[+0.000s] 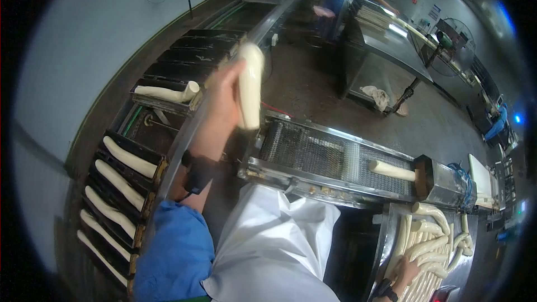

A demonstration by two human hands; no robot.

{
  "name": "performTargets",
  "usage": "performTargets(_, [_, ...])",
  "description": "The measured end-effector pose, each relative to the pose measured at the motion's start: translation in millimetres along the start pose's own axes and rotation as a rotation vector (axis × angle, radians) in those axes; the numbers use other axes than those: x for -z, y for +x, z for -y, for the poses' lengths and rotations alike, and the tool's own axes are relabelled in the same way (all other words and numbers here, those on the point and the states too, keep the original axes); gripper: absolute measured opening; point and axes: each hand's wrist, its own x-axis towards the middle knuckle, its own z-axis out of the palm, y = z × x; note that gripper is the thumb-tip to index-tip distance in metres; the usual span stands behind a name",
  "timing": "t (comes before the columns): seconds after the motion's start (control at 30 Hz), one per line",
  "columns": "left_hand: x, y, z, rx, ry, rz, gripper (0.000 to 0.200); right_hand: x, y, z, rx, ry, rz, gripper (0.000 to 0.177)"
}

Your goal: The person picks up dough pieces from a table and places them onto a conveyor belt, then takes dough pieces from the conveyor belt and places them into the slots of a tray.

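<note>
The left hand is closed around a thick, glossy cream-coloured dough roll, lifted just left of the steel-mesh conveyor. The right hand touches a pile of pale dough strands on the metal surface right of the conveyor; its grip cannot be told. Six long black trays left of the conveyor already bear dough; many strands remain piled, so placement looks partway along.
</note>
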Motion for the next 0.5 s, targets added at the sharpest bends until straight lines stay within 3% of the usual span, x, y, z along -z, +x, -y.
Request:
performTargets(0.07, [25.8, 23.8, -15.4, -0.313, -0.014, -0.002, 0.027, 0.5, 4.2, -0.9, 0.06, 0.043, 0.008, 0.073])
performTargets(0.1, [36.9, 29.9, -25.2, -0.322, 0.038, -0.101, 0.035, -0.1, 5.7, -5.0, 0.109, 0.088, 0.02, 0.072])
performTargets(0.13, [52.7, 37.4, -36.5, -0.333, 0.092, -0.061, 0.046, -4.8, 12.4, -13.8, 0.108, 0.086, 0.018, 0.072])
performTargets(0.2, [103.6, 64.4, -41.5, -0.3, 0.359, -0.329, 0.064, -12.3, 26.0, -30.2, 0.129, 0.307, 0.168, 0.066])
performTargets(0.23, [103.6, 50.8, -53.6, -0.188, 0.437, -0.317, 0.081, 2.8, 18.3, -19.1, 0.054, 0.462, 0.247, 0.061])
performTargets(0.27, [163.5, 71.8, -36.9, -0.196, 0.563, -0.334, 0.087, 20.9, 7.9, -4.8, -0.033, 0.613, 0.316, 0.056])
performTargets(0.33, [219.2, 72.8, -22.2, -0.171, 0.602, -0.374, 0.096, 54.9, -8.4, 20.4, 0.002, 0.812, 0.322, 0.055])
performTargets(0.43, [228.0, 50.6, -25.5, 0.006, 0.352, -0.531, 0.086, 109.7, -27.7, 63.8, 0.164, 0.97, 0.295, 0.053])
performTargets(0.5, [232.8, 34.3, -17.0, -0.103, 0.254, -0.384, 0.073, 144.4, -36.3, 95.4, 0.288, 1.05, 0.274, 0.052])
